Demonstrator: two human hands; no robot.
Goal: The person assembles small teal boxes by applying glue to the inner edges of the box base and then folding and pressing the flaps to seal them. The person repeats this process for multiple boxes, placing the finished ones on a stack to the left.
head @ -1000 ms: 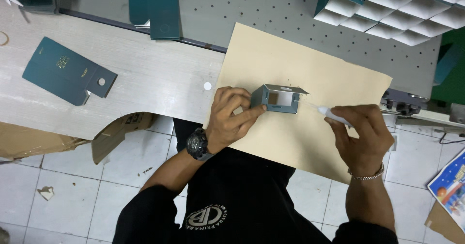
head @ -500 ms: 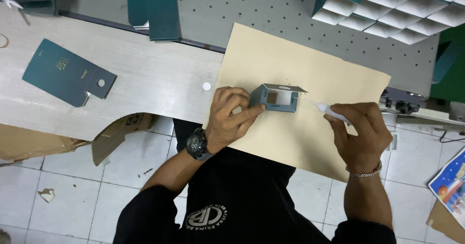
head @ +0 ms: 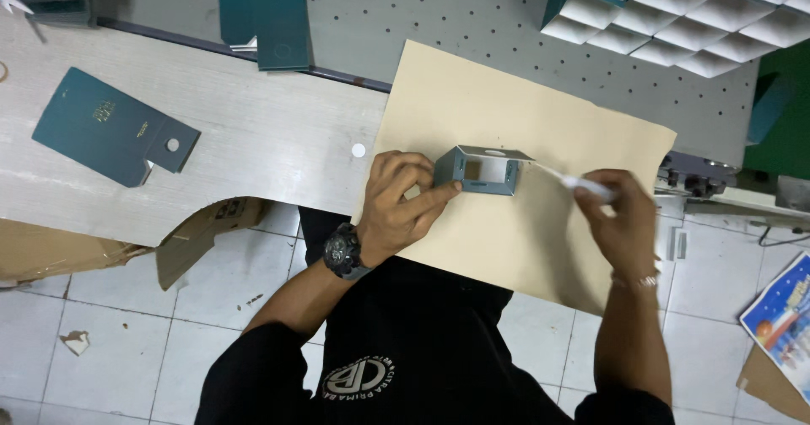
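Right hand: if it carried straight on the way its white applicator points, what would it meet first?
The right hand aims its white applicator left toward the small teal box; the box's right end likely comes first, though height is unclear.

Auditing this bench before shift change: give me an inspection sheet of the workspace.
Surface: pale wooden bench with a beige sheet on it.
Job's things: small teal box; white applicator.
Clutter: flat teal box blank; folded white boxes; cardboard scraps.
Hands: left hand holds the box; right hand holds the applicator.
Cables: dark cable at the right edge.
Surroundings: white tiled floor; grey perforated panel.
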